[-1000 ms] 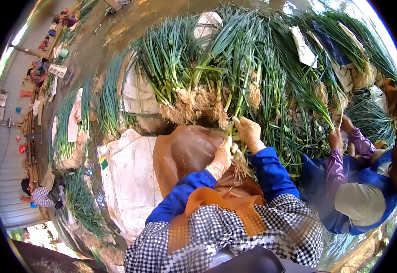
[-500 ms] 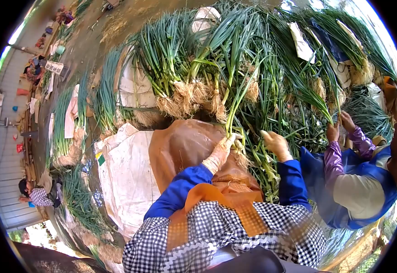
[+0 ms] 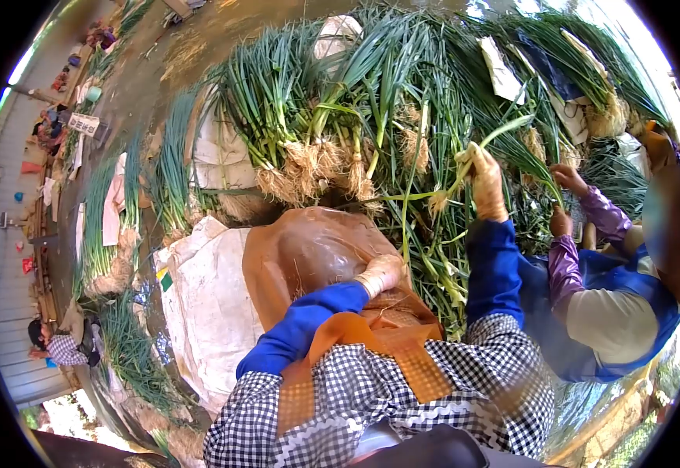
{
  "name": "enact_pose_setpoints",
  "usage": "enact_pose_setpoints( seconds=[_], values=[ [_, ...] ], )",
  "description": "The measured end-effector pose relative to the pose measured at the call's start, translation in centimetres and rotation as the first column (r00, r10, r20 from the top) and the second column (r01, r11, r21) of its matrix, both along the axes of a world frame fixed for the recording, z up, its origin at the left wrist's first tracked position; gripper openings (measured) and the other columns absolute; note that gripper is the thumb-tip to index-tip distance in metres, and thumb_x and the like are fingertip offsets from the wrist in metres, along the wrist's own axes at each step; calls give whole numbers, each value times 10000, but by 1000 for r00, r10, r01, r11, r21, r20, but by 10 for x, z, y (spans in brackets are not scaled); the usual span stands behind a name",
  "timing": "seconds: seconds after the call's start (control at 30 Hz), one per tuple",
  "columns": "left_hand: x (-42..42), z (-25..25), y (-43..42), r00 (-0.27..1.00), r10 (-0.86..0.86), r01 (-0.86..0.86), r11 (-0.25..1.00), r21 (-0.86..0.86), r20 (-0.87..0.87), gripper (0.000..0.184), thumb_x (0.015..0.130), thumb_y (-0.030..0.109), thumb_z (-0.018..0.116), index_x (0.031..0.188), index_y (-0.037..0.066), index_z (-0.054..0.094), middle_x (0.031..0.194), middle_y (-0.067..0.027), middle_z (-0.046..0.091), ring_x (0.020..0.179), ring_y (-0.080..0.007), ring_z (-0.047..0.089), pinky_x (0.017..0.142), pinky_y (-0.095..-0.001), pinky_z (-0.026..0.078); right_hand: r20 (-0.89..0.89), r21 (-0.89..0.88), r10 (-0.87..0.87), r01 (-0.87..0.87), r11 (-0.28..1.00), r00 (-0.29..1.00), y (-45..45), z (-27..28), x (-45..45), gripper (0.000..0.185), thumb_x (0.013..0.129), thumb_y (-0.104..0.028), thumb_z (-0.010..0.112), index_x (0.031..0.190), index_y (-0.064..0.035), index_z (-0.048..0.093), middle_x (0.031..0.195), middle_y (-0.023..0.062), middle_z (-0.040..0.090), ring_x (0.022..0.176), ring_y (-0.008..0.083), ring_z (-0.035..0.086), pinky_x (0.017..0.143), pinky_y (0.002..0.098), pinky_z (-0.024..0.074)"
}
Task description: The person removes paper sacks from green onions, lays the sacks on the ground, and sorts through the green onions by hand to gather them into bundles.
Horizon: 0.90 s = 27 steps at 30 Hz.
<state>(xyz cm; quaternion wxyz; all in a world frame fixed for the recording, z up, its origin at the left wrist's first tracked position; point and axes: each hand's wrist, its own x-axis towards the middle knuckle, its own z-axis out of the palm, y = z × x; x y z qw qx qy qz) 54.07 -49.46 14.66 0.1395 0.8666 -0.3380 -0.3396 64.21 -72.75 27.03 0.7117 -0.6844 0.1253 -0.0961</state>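
Note:
My right hand (image 3: 486, 186), raised over the pile, is closed on a green onion (image 3: 451, 186). One pale leaf curves up to the right from the fist, and the stalk slants down left toward a tuft of roots. Low over the brown apron (image 3: 316, 242) on my lap, my left hand (image 3: 384, 274) is curled with its back toward me. A thin leaf runs up from beside its fingers; whatever they hold is hidden. Bunches of rooted green onions (image 3: 309, 156) lie just beyond my knees, and loose leaves (image 3: 445, 269) are heaped between my arms and to the right.
A white sack (image 3: 211, 304) is spread at my left. On the right a co-worker in a blue apron (image 3: 617, 343) handles onions with both hands. More bunches (image 3: 110, 234) line the left side, where another person (image 3: 63, 343) sits. White cloths (image 3: 502, 70) lie over the far bunches.
My right hand has risen and moved forward, now with the green onion in it. My left hand has dropped back toward my lap, away from the upright stalk it held. The co-worker's hands have shifted slightly.

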Motion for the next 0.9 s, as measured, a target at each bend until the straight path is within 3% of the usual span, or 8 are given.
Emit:
enact_pose_setpoints(
  seconds=[0.13,0.33,0.4,0.5,0.57,0.7,0.8,0.9],
  values=[
    [31,77,-11,977,83,-151,919,364,196,613,785,423,550,1232,18,440,1187,-131,527,1005,-250,559,818,-367,457,-120,-107,236,-249,963,964,2,42,2,312,892,-303,510,774,-46,640,605,-24,523,516,59,408,504,196,334],
    [50,74,1,881,471,-260,563,-784,47,613,808,342,606,1326,122,362,1317,-125,406,1209,-253,398,993,-332,332,-109,93,447,-439,894,888,67,20,-1,284,896,-271,508,817,-26,629,700,-4,599,546,54,442,513,194,360],
    [41,75,6,807,388,-591,510,-625,-445,356,845,294,552,1117,64,560,1087,-122,569,992,-221,559,859,-315,442,-128,175,481,-457,872,867,81,22,0,300,899,-274,499,790,-29,632,690,-4,596,544,57,446,519,191,357],
    [41,53,14,792,587,-188,496,-847,168,148,785,150,602,904,66,629,739,-85,611,662,-220,589,625,-337,471,-104,135,533,-519,844,840,79,1,2,326,917,-294,464,729,-55,582,728,19,608,572,71,471,539,211,376],
    [46,86,27,687,425,136,722,-679,589,103,786,158,584,728,73,591,626,-61,559,520,-233,523,525,-349,434,-83,218,508,-482,849,858,80,-4,-2,319,917,-292,460,749,-50,583,728,27,609,572,75,476,536,213,379],
    [11,57,22,808,228,262,688,-677,544,150,743,150,531,603,111,492,567,-44,508,470,-214,492,455,-361,422,78,391,226,-238,889,971,50,-11,11,323,924,-331,433,747,-79,531,691,24,558,509,72,409,497,210,369],
    [-23,34,14,680,-344,424,905,36,648,124,767,190,496,708,125,584,634,-34,563,614,-187,571,549,-356,465,104,266,155,-177,948,982,28,35,23,328,912,-327,460,778,-48,569,685,24,565,530,83,449,505,205,356],
    [27,88,6,954,38,26,978,-208,297,402,785,253,551,1136,63,510,1021,-115,581,944,-258,566,790,-344,466,-28,130,240,-234,963,970,25,33,30,324,916,-312,461,792,-47,601,678,12,567,551,72,467,513,203,373]
  ],
)
